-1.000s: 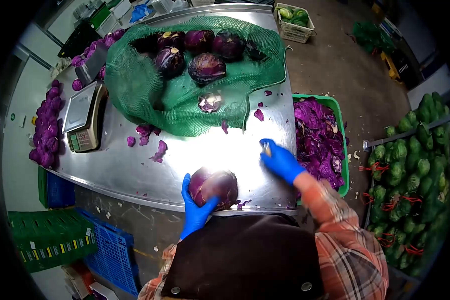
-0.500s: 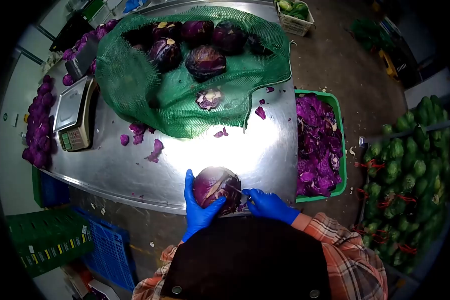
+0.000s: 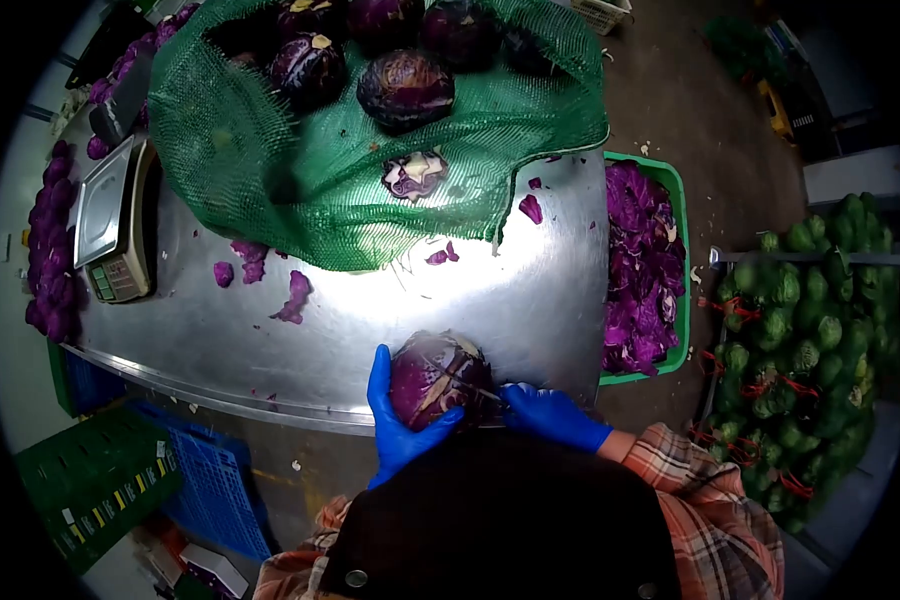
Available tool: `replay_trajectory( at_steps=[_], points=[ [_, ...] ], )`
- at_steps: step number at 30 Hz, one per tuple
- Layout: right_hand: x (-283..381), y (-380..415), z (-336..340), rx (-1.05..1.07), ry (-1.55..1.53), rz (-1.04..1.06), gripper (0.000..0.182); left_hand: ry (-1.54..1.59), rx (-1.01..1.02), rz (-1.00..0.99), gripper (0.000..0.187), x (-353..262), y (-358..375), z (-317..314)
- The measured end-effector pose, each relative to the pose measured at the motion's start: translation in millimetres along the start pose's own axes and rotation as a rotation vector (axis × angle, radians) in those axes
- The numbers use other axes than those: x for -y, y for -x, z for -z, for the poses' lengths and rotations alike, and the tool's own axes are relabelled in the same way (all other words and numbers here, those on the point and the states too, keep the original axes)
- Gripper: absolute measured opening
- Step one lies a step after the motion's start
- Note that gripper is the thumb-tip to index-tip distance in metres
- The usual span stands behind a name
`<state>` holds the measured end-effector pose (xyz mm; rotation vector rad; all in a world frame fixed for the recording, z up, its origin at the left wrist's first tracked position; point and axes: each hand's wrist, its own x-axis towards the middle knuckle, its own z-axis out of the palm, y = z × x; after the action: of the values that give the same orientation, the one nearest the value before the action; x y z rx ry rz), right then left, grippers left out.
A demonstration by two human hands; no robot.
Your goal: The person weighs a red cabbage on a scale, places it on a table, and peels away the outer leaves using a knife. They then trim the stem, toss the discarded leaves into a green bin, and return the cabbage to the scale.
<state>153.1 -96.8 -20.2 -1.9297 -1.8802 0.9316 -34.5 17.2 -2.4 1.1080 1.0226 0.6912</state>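
A red cabbage (image 3: 432, 385) rests at the near edge of the steel table (image 3: 350, 365). My left hand (image 3: 405, 430), in a blue glove, grips its left and near side, fingers and thumb spread around it. In my right hand (image 3: 550, 414), also gloved in blue, is a knife (image 3: 483, 392) whose thin blade lies against the cabbage's right side. Most of the handle is hidden inside my fist. Pale streaks and a torn outer leaf show on the cabbage's top.
Beyond, a green mesh bag (image 3: 320, 225) holds several red cabbages. A green-rimmed crate (image 3: 684, 290) of purple leaves stands right of the table. At the left are a scale (image 3: 120, 225) and stacked purple cabbages (image 3: 52, 250). Leaf scraps (image 3: 294, 298) lie on the steel.
The view has shifted, so the bag and scale sit higher and further left. My left hand still grips the cabbage; the knife stays at its right side.
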Motion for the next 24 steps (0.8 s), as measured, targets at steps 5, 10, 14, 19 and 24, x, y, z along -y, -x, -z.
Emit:
replay_trajectory(
  at_steps=[5, 10, 14, 19, 24],
  points=[
    [4, -5, 7, 0.033, 0.025, -0.021, 0.015, 0.006, 0.029, 0.082, 0.110, -5, -2, 2],
    [8, -16, 19, 0.094, -0.051, -0.088, 0.015, 0.040, 0.016, 0.142, 0.111, -11, -6, -1],
    [3, -33, 10, 0.127, -0.094, -0.184, 0.017, 0.127, -0.038, 0.196, 0.114, -17, -7, -6],
    [-25, -60, -27, 0.167, -0.132, -0.220, 0.024, 0.106, -0.044, 0.107, 0.116, -13, -6, -7],
    [-39, -66, -20, 0.143, -0.601, -0.299, 0.053, 0.185, 0.045, -0.091, 0.117, 39, -13, 17]
  ],
)
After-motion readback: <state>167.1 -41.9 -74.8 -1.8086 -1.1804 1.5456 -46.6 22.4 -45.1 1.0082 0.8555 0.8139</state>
